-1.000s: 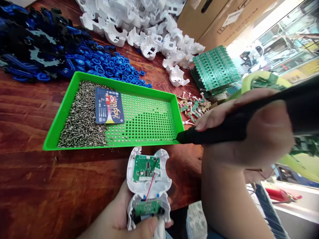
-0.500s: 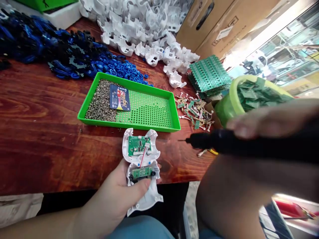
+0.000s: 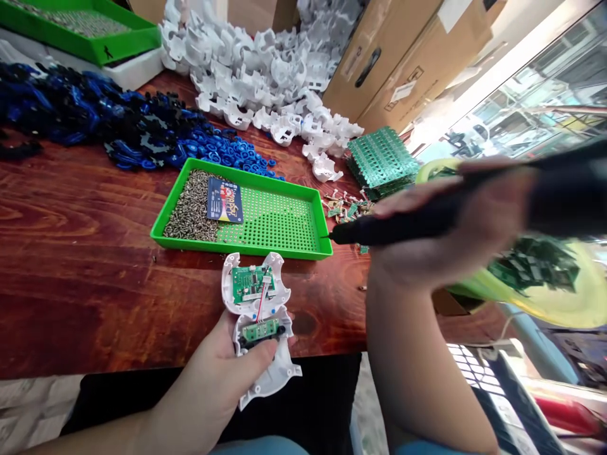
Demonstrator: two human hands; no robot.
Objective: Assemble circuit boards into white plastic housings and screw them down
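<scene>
My left hand (image 3: 237,363) grips a white plastic shell (image 3: 277,373) at the table's front edge, thumb pressed on its inside. A green circuit board (image 3: 244,283) sits in the shell's upper half, and a smaller board (image 3: 260,330) lies in the lower half. Red and white wires run between them. Wrapped around a black electric screwdriver (image 3: 408,221), my right hand (image 3: 478,221) is smeared by motion. The thin bit points left, in front of the right end of a green perforated tray (image 3: 279,251). Small screws (image 3: 190,205) fill the tray's left part, with a dark printed card (image 3: 224,201) on them.
White shells (image 3: 256,76) are heaped at the back, beside a cardboard box (image 3: 379,69). Blue and black parts (image 3: 128,126) pile up at left. Stacked green boards (image 3: 382,161) and a yellow-green bucket (image 3: 559,309) of boards stand at right. Another green tray (image 3: 85,31) is at back left.
My right hand has swung left and up with the screwdriver, bringing its bit to the tray's right end. The left hand still holds the shell. The whole view has shifted slightly.
</scene>
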